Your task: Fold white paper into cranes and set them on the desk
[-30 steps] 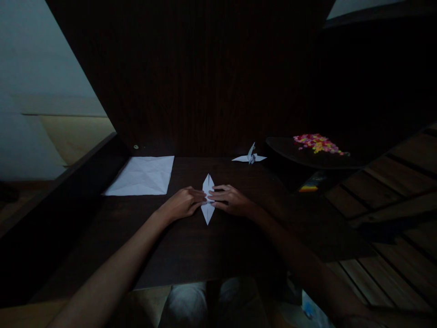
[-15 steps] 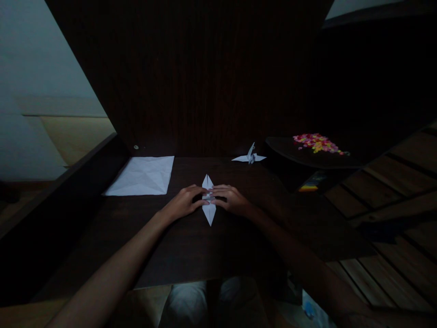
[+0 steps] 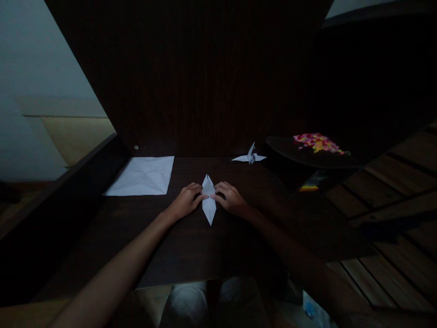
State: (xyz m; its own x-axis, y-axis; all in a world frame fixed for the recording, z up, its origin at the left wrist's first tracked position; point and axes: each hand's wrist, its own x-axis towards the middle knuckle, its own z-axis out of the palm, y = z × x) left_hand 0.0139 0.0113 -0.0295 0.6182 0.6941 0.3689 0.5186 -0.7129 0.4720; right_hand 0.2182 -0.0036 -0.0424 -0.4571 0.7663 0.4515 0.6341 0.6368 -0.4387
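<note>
A white folded paper (image 3: 209, 213), a long diamond with pointed ends, lies on the dark tabletop in front of me. My left hand (image 3: 186, 200) grips its left edge, thumb on top near the middle and fingers curled at the side. On the opposite edge my right hand (image 3: 232, 199) does the same, its thumb almost meeting the left one. The upper tip of the diamond shows a narrow slit. Behind and to the right stands a finished white paper crane (image 3: 251, 158) with wings spread.
Creased white paper sheets (image 3: 143, 176) lie at the back left, beside a low dark side board (image 3: 68, 182). A dark panel (image 3: 205, 77) rises behind the tabletop. On a rounded shelf (image 3: 283, 148) at right is a heap of small colourful pieces (image 3: 319, 143).
My fingers have drawn back from the middle of the folded paper to its side edges, leaving the thumbs on top. The paper stays in the same place.
</note>
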